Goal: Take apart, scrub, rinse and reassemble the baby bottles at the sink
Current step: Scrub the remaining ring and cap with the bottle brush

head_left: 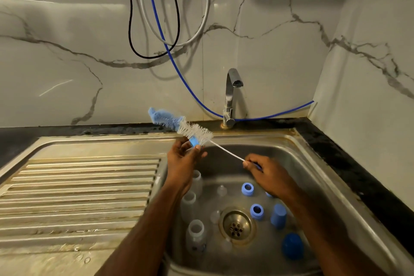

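Note:
My left hand (182, 159) pinches a small blue bottle ring (194, 141) above the sink's left rim. A bottle brush (179, 124) with white bristles and a blue sponge tip passes through the ring; my right hand (266, 175) grips its wire handle over the basin. Down in the sink (298, 163) lie three clear bottle bodies (196, 234), clear teats (221, 190), two blue rings (247, 189), a pale blue cap (278, 216) and a dark blue cap (292, 246).
The drain (237, 224) sits in the basin's middle. A chrome tap (230, 96) stands behind it, shut off. A ribbed steel drainboard (78, 192) stretches to the left. Black, white and blue cables (161, 36) hang on the marble wall. Black counter edges the right side.

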Demonstrator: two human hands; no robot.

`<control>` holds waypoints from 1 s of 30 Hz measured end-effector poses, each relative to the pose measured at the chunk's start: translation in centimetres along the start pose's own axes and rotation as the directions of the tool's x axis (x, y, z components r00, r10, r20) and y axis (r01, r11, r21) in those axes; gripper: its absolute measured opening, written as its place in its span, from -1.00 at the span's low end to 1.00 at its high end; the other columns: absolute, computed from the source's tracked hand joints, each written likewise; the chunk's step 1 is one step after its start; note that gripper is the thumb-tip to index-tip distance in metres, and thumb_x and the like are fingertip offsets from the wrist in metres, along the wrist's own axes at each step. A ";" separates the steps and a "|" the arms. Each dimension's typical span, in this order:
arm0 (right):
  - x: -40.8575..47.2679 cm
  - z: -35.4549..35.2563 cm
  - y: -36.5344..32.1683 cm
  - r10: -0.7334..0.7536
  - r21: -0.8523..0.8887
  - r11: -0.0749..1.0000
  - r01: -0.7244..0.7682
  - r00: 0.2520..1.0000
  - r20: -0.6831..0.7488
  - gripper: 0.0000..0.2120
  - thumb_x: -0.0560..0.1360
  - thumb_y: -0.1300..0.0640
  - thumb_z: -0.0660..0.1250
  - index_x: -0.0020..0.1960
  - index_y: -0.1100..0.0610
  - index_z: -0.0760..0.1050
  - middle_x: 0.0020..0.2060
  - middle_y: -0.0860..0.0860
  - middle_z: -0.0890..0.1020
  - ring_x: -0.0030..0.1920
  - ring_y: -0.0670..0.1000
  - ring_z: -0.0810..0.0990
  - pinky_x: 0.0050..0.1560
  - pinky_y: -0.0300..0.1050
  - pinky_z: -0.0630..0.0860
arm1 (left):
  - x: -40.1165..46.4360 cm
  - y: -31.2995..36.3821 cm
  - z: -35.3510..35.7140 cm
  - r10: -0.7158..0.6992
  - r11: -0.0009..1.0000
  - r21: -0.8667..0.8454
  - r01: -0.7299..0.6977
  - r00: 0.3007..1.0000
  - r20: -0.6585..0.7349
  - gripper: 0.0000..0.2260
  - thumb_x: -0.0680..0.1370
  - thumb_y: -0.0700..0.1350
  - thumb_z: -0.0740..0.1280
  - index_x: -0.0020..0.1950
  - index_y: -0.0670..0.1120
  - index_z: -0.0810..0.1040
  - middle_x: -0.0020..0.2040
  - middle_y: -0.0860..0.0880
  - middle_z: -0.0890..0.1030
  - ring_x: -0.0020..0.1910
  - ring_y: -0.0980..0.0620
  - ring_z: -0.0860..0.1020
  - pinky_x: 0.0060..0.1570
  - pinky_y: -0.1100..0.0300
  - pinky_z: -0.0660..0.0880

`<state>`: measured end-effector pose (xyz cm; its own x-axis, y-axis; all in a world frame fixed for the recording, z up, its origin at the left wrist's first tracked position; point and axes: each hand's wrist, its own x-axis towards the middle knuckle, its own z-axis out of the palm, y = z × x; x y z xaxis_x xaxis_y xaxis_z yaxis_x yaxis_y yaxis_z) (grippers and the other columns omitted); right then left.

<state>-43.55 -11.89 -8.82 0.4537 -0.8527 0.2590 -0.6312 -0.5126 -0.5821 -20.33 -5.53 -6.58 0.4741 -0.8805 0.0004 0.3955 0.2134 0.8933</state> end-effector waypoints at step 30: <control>-0.2 -0.2 1.4 0.101 0.026 0.994 -0.102 0.993 0.063 -0.80 0.64 -0.02 0.24 -0.15 -0.06 0.49 -0.30 0.01 0.59 -0.22 0.00 0.58 -0.06 0.14 0.58 | 0.1 0.0 0.1 -0.190 0.920 -0.323 0.223 0.973 0.130 -0.72 0.66 -0.17 0.25 0.34 -0.23 0.51 0.29 -0.25 0.61 0.32 -0.22 0.57 0.38 -0.09 0.46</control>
<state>-44.64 -12.48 -9.52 0.4267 -0.8919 0.1500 -0.6578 -0.4199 -0.6253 -20.36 -5.66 -6.57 0.2840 -0.9523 -0.1113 0.7238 0.1368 0.6763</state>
